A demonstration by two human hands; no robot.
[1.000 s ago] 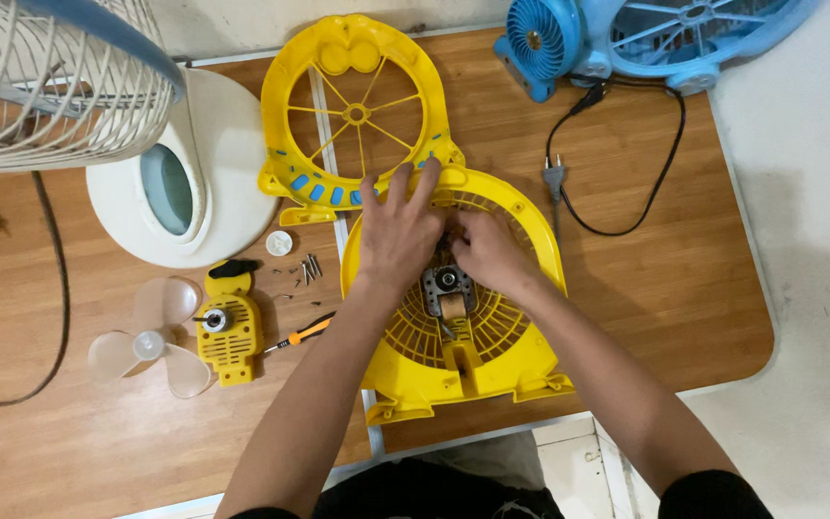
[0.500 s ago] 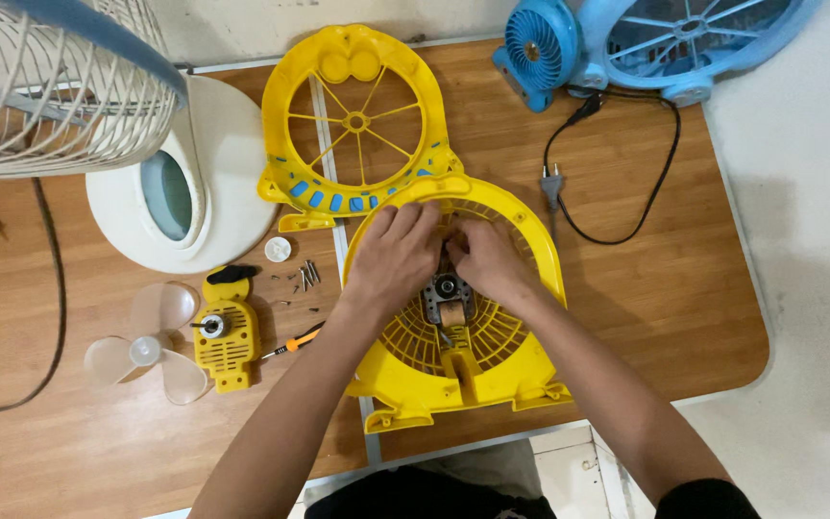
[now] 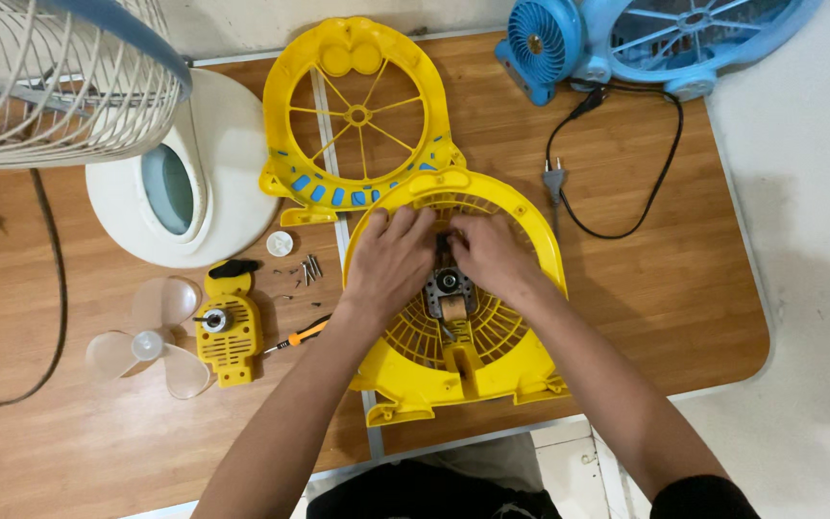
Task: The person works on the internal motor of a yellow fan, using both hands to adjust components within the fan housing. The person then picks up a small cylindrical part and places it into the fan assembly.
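A yellow fan housing point(image 3: 453, 327) with a round grille lies flat on the wooden counter point(image 3: 626, 317), near the front edge and just in front of the person. A small metal motor point(image 3: 449, 288) sits at the centre of the grille. Both hands rest on the housing, meeting just above the motor.

The left hand point(image 3: 388, 264) lies palm down, fingers extended and slightly spread, fingertips pointing toward the far rim. The right hand point(image 3: 490, 255) lies beside it, fingers curled inward toward the motor; whether its grip pinches anything cannot be told, because the fingertips are hidden. Both forearms are bare and angle up from the bottom of the view, converging on the housing.

Touching the housing's far rim lies a second yellow fan cover point(image 3: 357, 111) with thin spokes and blue slots. To the left of the housing sit a few loose screws point(image 3: 309, 271), a small orange-handled screwdriver point(image 3: 302, 335), a yellow motor mount point(image 3: 228, 327) and a clear fan blade point(image 3: 151, 338). Farther left stands a white fan base point(image 3: 232, 163) beneath a white wire guard point(image 3: 50, 77). At the far right corner lies a blue fan point(image 3: 646, 34) with a black power cord point(image 3: 617, 163).
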